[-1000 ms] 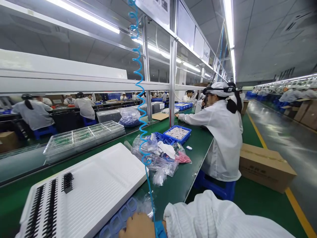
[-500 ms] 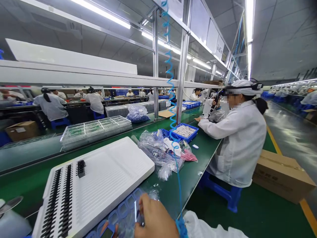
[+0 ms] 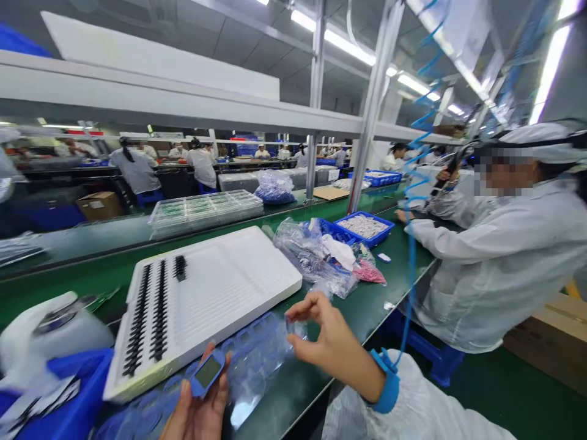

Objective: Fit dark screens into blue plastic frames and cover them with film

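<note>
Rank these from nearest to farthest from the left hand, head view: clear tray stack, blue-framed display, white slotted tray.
1. Blue-framed display: held in the left hand.
2. White slotted tray: just beyond that hand.
3. Clear tray stack: farthest, behind the white slotted tray.

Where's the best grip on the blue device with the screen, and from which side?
I'd hold the blue device by its opposite sides, thumb on one and fingers on the other, coming from the near side as the left hand does: it looks small and flat, and this leaves the screen uncovered.
</note>
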### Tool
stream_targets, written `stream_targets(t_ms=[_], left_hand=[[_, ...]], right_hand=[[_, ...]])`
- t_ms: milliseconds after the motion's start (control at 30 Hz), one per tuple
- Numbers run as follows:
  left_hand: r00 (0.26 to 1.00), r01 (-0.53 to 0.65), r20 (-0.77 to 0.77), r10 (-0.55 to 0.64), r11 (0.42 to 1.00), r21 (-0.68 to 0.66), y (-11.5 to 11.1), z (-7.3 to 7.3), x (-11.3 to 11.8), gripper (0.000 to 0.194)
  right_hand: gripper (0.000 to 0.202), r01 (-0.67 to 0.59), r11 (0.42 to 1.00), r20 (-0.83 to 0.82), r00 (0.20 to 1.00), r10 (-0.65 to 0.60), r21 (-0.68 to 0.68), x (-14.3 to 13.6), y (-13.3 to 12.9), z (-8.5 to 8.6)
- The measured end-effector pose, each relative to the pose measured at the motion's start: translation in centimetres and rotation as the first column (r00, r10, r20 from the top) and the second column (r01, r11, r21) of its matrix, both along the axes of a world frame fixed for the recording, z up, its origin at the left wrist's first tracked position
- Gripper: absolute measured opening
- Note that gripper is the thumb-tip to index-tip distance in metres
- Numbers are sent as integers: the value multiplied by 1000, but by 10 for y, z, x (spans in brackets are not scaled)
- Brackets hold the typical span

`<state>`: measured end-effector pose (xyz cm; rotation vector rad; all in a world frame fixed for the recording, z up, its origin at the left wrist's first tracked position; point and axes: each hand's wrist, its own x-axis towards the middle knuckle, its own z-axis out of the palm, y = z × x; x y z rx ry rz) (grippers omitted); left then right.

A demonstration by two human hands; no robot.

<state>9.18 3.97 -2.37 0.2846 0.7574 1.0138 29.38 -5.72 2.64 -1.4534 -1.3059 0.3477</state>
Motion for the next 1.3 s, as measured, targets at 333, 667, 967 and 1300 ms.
stream_targets(t_ms=[333,667,967,1300], left_hand=[[954,254,129,-269,960,122,-38,54,-14,29],[902,300,245,-355,925,234,-55,49,-25,32],[886,323,264,-380,916,237,-54,48,-28,35],[886,338,259,-384,919,204,-54,49,-27,38]], right_hand=[[45,-451,865,356,863,359,220,-19,-3,26],[22,-671,735,675,500,544,-95,-48,19,50],[30,-655,747,623,536,569,-118,-56,24,55],[26,-656,746,547,587,597,-111,-57,23,50]])
